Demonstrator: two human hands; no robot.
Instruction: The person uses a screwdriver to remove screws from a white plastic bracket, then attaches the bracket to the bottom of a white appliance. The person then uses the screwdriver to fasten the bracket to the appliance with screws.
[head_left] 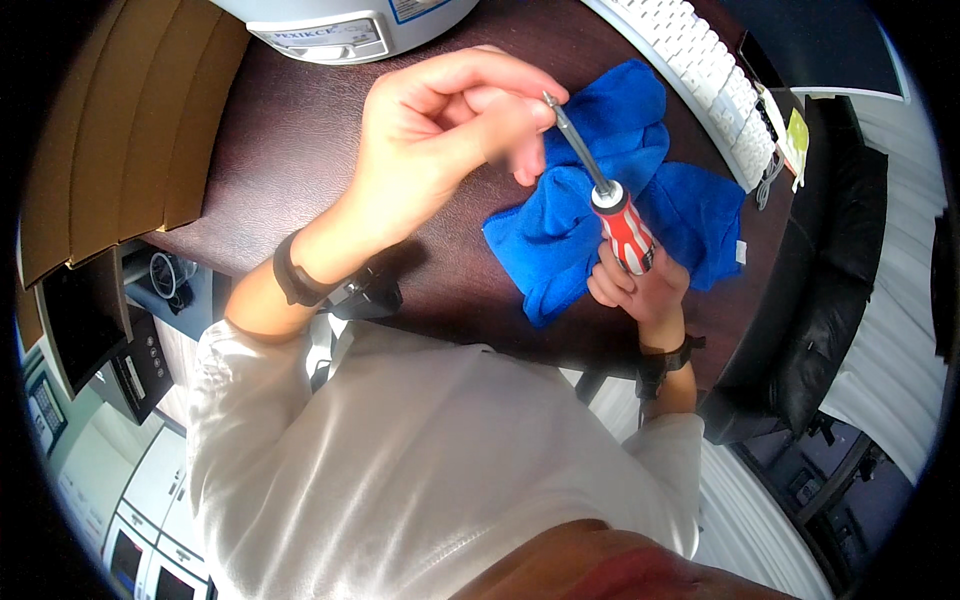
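My right hand (643, 287) is wrapped round the red and white handle of a screwdriver (622, 228). The screwdriver is tilted, its grey metal shaft pointing up and to the left, away from me. At its tip, the thumb and forefinger of my left hand (450, 135) pinch the end of the bit, while the other fingers curl loosely. Beneath and behind the screwdriver lies a crumpled blue cloth (560, 245) on the dark brown table (450, 285). Both wrists wear dark bands.
A light grey rounded appliance (355, 40) stands at the far edge of the view. Right of it is a white keyboard (700, 80). Brown cardboard (120, 130) rises at the left, and a black padded seat (825, 300) is at the right.
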